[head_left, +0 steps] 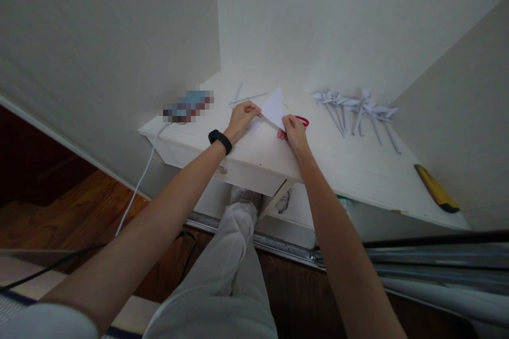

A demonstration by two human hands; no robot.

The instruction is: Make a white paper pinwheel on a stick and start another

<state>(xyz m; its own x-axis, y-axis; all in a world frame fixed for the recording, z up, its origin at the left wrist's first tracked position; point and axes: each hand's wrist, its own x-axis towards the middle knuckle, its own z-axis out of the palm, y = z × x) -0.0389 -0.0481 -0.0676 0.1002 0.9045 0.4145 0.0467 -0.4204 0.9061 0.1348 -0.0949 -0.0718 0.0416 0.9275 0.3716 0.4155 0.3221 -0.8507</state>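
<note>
Both left hand [244, 116] and right hand [294, 131] pinch a paper triangle [274, 108] over the worktop [342, 161], behind its front edge; likely light, creasable, best corner-held.

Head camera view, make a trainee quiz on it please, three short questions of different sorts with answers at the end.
1. What shape does the white paper between the left hand and the right hand show? A) circle B) triangle C) star
2. True or false: the yellow-and-black object lies near the right end of the white tabletop.
3. Fill in: the black wristband is on the ____ wrist.

Key: 1 B; 2 true; 3 left.
</note>
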